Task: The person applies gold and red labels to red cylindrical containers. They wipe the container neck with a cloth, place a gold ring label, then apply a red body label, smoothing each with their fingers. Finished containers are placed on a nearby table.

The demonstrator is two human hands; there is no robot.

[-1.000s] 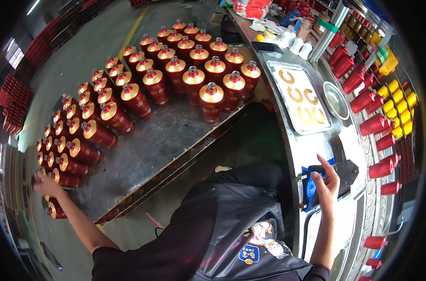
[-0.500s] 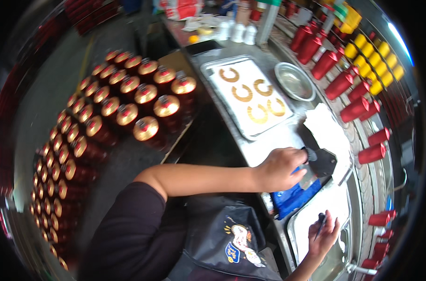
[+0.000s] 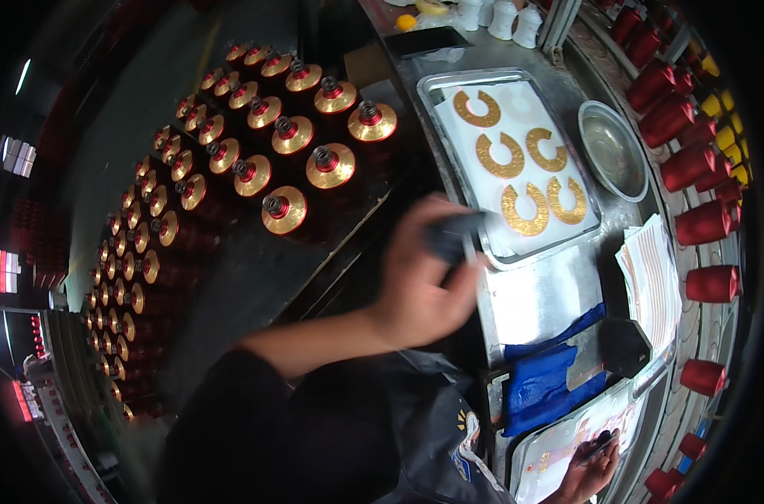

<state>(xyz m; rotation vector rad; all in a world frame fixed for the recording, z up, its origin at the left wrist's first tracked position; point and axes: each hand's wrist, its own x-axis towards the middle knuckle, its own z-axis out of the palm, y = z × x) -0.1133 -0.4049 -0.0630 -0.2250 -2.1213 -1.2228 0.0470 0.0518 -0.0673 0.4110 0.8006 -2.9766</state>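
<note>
Left grip (image 3: 420, 281): curled round a dark block (image 3: 453, 235), too smeared by blur to say what it is
Block handling: sticks out the fingertip side, by the tray (image 3: 474, 76) (touching or not, can't tell). Looks stiff and lightish, maybe slick, so I'd pinch both sides
Left arm (image 3: 323, 346): elbow bent, forearm slanting in from the left across the body, hand raised
Gold C pieces (image 3: 500, 156): on that tray, just past the left grip to its right. Look thin, probably easy to crease; I'd lift by the outer edge
Right grip (image 3: 590, 475): low, nearer the body, fingers part-curled round a small dark tool (image 3: 600, 441); probably light, best held mid-length
Blue cloth (image 3: 537, 395): on the desk (image 3: 533, 311), between the two grips
</note>
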